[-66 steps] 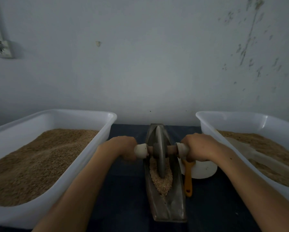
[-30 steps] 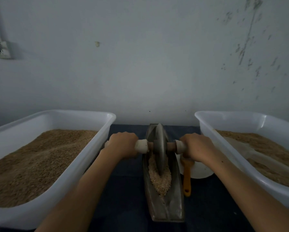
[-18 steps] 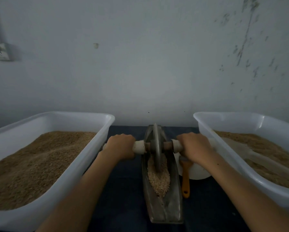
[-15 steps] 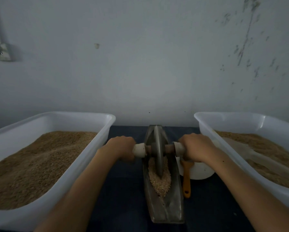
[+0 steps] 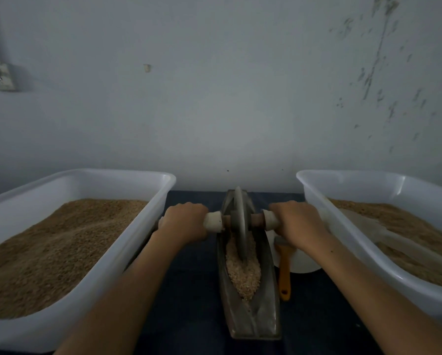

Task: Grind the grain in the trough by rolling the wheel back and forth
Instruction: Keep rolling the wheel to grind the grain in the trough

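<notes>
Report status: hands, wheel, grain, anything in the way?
Left hand and right hand grip the axle. Wheel upright in trough, far end. Grain heaped nearer. Brush beside trough, clear.

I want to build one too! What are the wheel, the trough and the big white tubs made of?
Wheel: looks like dull grey metal, thin-edged.
Trough: probably the same dark, worn metal with a faint sheen.
Tubs: white plastic, smooth, slightly see-through, with rounded rims.

Trough (image 5: 262,319) & wheel (image 5: 240,221): dull grey metal, worn-looking; axle (image 5: 257,220) looks like brown wood w/ pale matt end caps. Both tubs (image 5: 148,226) smooth white plastic, slight gloss; grain (image 5: 243,272) coarse, matt. Brush handle (image 5: 284,272) glossy orange plastic; table (image 5: 189,290) top dark, matt.
</notes>
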